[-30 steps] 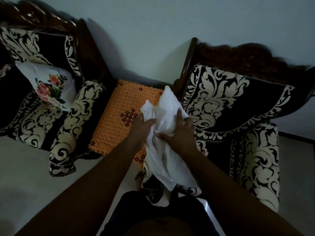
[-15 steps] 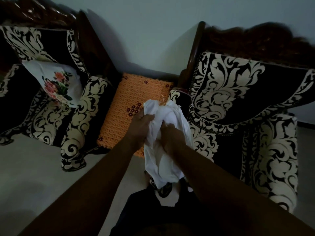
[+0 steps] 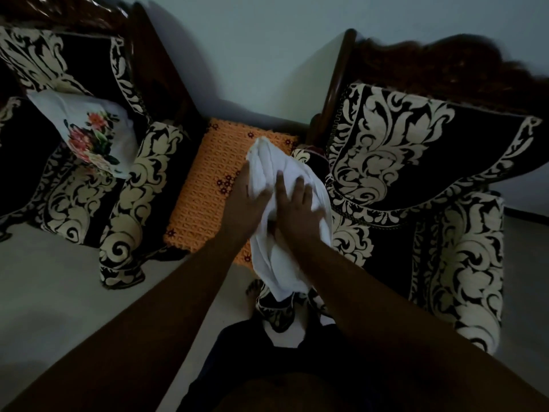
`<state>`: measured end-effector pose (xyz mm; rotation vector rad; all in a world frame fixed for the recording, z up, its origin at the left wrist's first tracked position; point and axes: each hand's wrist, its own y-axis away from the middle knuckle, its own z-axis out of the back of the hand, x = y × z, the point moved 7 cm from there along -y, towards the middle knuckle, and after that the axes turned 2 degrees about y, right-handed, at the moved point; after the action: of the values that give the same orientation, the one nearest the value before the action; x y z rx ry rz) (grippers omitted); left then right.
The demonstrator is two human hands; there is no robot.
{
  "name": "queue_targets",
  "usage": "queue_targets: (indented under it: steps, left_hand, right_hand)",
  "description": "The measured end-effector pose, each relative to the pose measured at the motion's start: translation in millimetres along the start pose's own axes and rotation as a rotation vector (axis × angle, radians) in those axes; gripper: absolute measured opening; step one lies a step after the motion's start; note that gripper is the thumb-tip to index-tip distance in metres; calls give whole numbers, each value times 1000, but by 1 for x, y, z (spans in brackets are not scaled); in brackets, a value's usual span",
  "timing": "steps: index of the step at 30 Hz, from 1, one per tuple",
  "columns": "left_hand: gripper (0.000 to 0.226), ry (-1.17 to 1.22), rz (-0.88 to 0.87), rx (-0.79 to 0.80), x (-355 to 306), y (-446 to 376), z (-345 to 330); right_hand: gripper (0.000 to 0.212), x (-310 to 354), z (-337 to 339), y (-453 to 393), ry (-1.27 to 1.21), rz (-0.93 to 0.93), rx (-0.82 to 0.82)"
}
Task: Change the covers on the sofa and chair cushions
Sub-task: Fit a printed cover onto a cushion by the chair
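Observation:
A crumpled white cushion cover (image 3: 279,263) hangs in front of me, held up by both hands. My left hand (image 3: 248,206) grips its left side near the top. Flat against the cloth's front lies my right hand (image 3: 297,209), fingers spread, thumb tucked into the folds. The cover's lower end dangles over a black-and-cream patterned cloth (image 3: 276,312) near my feet. A white cushion with a flower print (image 3: 89,132) rests on the left armchair (image 3: 68,185). The right armchair (image 3: 416,179) has a black-and-cream patterned cover.
An orange crocheted cover (image 3: 205,188) lies over a small table between the two armchairs. Behind them is a pale wall (image 3: 252,55). Pale floor (image 3: 59,292) stretches at lower left. My dark-trousered legs (image 3: 267,367) fill the bottom centre.
My right hand has come out of the folds and now lies spread on the cover's front. The cover's top has bunched lower. The view has shifted slightly.

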<state>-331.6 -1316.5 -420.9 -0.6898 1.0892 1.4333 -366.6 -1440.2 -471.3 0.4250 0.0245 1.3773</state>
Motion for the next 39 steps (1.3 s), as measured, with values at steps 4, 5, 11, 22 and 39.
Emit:
queue_targets:
  steps: [4, 5, 11, 22, 39]
  left_hand:
    - [83, 2, 145, 56, 40, 64, -10]
    - [75, -25, 204, 99, 51, 84, -14]
    - [75, -184, 238, 111, 66, 123, -19]
    - [89, -89, 175, 274, 56, 157, -42]
    - [69, -265, -162, 311, 8, 137, -8]
  right_hand:
    - [110, -4, 22, -6, -170, -12, -4]
    - [111, -10, 25, -3, -235, -16, -11]
    - [94, -40, 40, 66, -401, 126, -165]
    - [91, -28, -38, 84, 56, 114, -58]
    - [35, -33, 6, 193, -232, 122, -452]
